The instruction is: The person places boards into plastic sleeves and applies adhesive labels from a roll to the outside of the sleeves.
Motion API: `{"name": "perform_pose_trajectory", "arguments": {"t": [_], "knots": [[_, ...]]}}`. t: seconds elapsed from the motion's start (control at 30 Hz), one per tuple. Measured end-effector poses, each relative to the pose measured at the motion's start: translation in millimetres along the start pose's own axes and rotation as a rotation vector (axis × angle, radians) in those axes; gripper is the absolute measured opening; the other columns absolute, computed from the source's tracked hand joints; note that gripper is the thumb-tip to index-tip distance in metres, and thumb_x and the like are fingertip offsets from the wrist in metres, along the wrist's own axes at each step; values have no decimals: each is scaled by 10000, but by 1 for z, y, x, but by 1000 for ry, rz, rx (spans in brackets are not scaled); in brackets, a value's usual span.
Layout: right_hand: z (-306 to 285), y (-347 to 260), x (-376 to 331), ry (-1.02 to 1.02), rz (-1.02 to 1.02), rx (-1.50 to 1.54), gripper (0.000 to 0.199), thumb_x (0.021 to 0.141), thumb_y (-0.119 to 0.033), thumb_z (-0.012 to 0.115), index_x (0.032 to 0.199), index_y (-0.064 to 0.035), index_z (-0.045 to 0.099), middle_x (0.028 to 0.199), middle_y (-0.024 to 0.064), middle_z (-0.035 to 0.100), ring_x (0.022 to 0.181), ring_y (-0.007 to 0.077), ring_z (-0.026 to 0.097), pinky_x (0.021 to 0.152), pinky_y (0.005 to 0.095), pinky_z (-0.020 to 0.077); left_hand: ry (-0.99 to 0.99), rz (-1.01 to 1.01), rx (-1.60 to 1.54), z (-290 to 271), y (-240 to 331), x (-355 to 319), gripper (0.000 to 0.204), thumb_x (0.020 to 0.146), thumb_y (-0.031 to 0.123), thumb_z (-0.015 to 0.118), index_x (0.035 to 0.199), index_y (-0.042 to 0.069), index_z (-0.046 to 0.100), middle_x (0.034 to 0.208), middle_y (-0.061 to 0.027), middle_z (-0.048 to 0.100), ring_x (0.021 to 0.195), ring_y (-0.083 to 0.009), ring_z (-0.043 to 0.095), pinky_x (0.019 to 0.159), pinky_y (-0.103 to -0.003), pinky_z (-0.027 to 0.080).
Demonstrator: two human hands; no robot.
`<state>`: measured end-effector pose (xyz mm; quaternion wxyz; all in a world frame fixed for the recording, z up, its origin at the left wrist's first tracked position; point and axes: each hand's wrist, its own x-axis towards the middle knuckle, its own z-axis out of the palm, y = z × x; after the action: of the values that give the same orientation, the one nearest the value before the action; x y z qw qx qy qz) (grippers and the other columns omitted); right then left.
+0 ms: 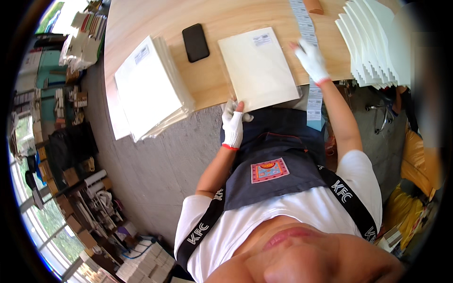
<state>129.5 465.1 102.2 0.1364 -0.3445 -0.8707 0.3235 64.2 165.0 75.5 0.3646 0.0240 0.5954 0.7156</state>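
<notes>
A flat, cream-white pack of sheets in a clear plastic sleeve lies at the table's front edge, a small printed label in its upper right corner. At its lower left corner my left hand, in a white knit glove with bare thumb tip, grips the pack, thumb on top. To the right of the pack, my gloved right hand hovers with fingers stretched out, slightly blurred; I see nothing held in it. Close beside it, a long strip of printed labels runs across the table and hangs over the front edge.
A stack of similar sleeved packs overhangs the table's front left. A black phone lies between stack and pack. Fanned white sheets stand at the right, and a brown roll at the back. Loaded shelves line the left.
</notes>
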Motion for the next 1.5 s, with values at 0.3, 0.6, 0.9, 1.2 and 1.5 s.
{"name": "perform_pose_trajectory", "arguments": {"t": [0.3,0.6,0.9,1.2,1.5], "knots": [[58,-81,-76,-581,149,858,235,925,-177,512,1017,19,604,701,-37,551,646,31,492,558,197,395,208,466,609,-69,110,-54,246,883,58,545,1114,-17,587,807,-15,563,635,-88,530,583,-234,474],[137,-251,-21,-678,-321,302,490,830,-561,519,660,-132,683,711,52,665,687,221,623,658,340,460,698,422,1230,-225,163,-40,446,885,206,551,1305,81,467,1191,-198,565,1031,-250,586,853,-359,475],[92,-149,-3,-822,-129,961,227,950,-234,470,907,-27,551,724,15,593,611,82,514,566,232,430,422,871,1678,-86,261,-18,603,771,154,686,1310,52,434,1326,-149,475,1198,-320,467,945,-380,435],[48,2,79,-133,-71,622,194,889,-210,554,941,-24,562,786,67,638,655,159,577,598,299,440,-299,799,1761,113,218,216,497,847,406,557,1260,136,489,1249,-70,545,1150,-290,487,906,-382,424],[8,54,101,46,-302,96,181,809,-153,622,701,-51,518,634,134,554,609,297,574,507,378,416,-259,872,1646,218,138,410,513,842,395,538,1265,108,488,1268,-74,529,1180,-283,460,936,-387,417]]}}
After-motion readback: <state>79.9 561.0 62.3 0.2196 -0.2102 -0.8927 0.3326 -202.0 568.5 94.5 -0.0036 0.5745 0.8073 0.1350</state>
